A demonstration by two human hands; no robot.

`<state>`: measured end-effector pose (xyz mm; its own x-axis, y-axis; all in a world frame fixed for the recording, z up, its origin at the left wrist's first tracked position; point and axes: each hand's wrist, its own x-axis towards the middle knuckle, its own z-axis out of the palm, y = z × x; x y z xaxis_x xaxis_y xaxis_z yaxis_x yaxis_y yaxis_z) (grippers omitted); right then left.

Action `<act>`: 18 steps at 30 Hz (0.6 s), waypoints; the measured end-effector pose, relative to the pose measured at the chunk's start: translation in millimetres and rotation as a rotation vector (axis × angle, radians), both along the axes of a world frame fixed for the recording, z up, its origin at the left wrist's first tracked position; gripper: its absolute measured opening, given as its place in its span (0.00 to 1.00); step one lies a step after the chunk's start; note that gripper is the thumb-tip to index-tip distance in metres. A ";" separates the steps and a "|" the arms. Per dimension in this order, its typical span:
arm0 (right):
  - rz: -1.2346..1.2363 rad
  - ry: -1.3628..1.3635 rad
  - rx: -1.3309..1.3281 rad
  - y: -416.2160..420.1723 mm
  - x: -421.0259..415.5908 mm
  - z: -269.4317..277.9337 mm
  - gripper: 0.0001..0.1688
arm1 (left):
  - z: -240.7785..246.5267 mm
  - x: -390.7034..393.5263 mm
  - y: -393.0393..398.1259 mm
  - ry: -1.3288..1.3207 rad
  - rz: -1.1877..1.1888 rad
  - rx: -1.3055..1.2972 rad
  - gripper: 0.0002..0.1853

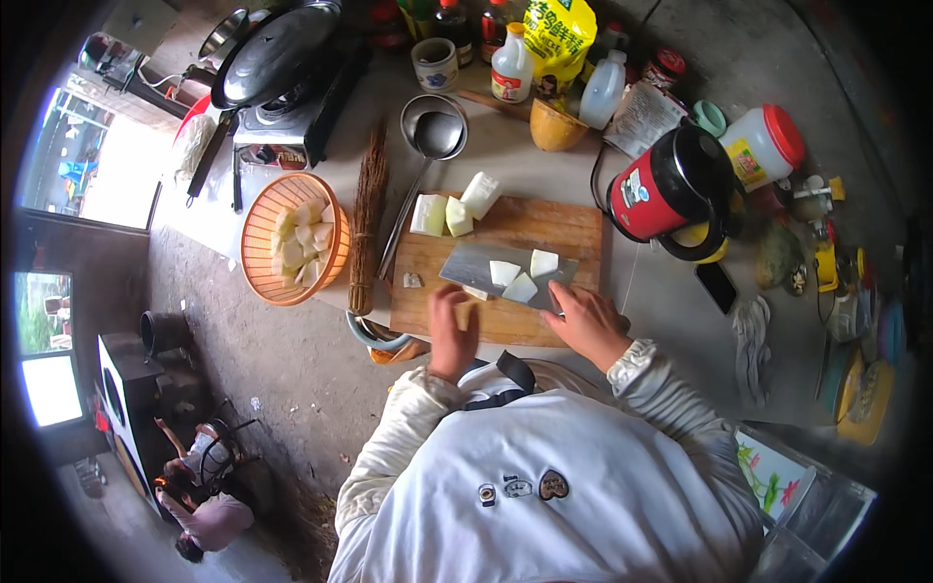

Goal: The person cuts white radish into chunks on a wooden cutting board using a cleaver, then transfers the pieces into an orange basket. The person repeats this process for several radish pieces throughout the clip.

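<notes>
My right hand [589, 321] grips a cleaver at its right end, over the wooden cutting board [503, 331]. The broad steel blade [466, 266] lies nearly flat, with three pale cut pieces of what looks like winter melon [520, 288] on it. To the left of the blade is my left hand [453, 328], its fingers bent and apart, with nothing seen in them. A pale sliver [475, 293] shows beside those fingertips, partly under the blade. Larger melon chunks [428, 215] sit at the board's far left corner, and a small scrap [412, 280] lies near its left edge.
Left of the board are a straw whisk [368, 218], a long-handled ladle [404, 211] and an orange basket [251, 240] of melon pieces. A wok [280, 55] sits on a gas stove. At right stand a red electric cooker [649, 193] and a phone [716, 287]. Two people [211, 514] are at lower left.
</notes>
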<state>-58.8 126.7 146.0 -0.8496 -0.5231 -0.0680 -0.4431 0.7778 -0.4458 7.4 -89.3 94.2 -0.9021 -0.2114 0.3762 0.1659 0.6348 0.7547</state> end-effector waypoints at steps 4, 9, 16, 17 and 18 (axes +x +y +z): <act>0.012 0.075 0.064 0.3 5.6 -9.3 0.22 | 19.5 -31.2 37.8 -0.066 -0.413 -0.222 0.25; 0.023 0.052 0.021 7.7 18.9 6.7 0.21 | -15.2 -53.3 37.0 -0.138 -0.521 -0.424 0.25; -0.133 -0.163 -0.099 84.0 33.8 36.1 0.21 | -61.0 -53.4 -2.5 -0.299 -0.414 -0.403 0.26; -0.157 -0.190 -0.107 98.3 37.0 30.8 0.21 | -66.8 -53.6 -6.4 -0.306 -0.387 -0.394 0.26; -0.182 -0.219 -0.113 112.4 40.6 23.8 0.20 | -71.0 -53.2 -8.1 -0.303 -0.364 -0.344 0.28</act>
<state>-18.2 239.1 169.8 -0.9016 -0.3783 -0.2098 -0.1849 0.7754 -0.6037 -45.8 -97.4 23.2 -0.9718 0.2211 0.0821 0.2283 0.7941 0.5632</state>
